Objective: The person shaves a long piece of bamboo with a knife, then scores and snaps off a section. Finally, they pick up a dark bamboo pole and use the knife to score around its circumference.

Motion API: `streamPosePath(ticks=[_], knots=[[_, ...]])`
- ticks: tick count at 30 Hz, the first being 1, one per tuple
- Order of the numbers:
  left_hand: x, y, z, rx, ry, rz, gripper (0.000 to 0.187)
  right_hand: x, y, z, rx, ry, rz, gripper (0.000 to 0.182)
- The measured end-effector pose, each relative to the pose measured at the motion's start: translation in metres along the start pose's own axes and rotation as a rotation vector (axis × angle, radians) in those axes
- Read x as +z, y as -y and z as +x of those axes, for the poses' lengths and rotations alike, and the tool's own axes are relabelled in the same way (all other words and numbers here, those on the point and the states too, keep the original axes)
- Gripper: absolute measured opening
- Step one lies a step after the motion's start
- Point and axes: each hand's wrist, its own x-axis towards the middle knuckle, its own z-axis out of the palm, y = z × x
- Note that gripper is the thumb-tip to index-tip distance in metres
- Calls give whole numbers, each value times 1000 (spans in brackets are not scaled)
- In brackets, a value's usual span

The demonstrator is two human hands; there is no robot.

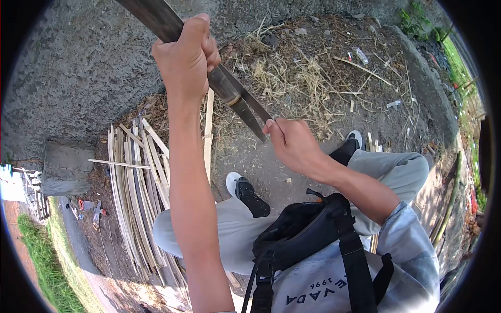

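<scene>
My left hand [189,55] is closed around a dark bamboo pole [222,85], which slants from the top left down toward the middle of the view. Below a pale ring at its node, the pole narrows to a tapered end [249,119]. Beside that end runs a dark, flat, narrow strip [255,106], spread a little apart from it. My right hand [295,143] pinches the strip's lower tip between thumb and fingers. The strip's upper part lies along the pole close below my left hand.
Many pale split bamboo strips [133,193] lie in a pile on the left. A handsaw [97,215] rests beyond them. Dry shavings [297,78] and a plastic bottle [361,56] litter the ground ahead. A black bag [302,229] hangs at my front, above my spread feet.
</scene>
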Motion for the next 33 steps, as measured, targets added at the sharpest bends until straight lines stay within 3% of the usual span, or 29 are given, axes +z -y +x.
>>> streamPosePath(ticks=[7,11,14,16,19,22,25,28,33], knots=[[16,-3,-18,40,-11,41,19,-1,7,-15,-98,-29,-25,33],[35,1,-23,24,-45,59,19,-21,13,-16,34,7,70,33],[56,1,-27,42,-92,109,32,-15,0,-19,11,-13,18,33],[60,1,-23,55,-60,106,31,-28,-3,-16,34,38,3,33],[65,11,-32,39,-74,121,31,-29,10,-20,-25,-95,96,33],[71,10,-32,74,-61,133,31,-28,4,-20,170,25,137,34],[72,11,-31,69,-53,114,31,-32,11,-15,179,0,176,35],[75,11,-37,58,-94,150,32,-10,2,-13,29,-172,140,34],[69,7,-35,37,-30,110,31,-17,10,-6,-2,-158,118,33]])
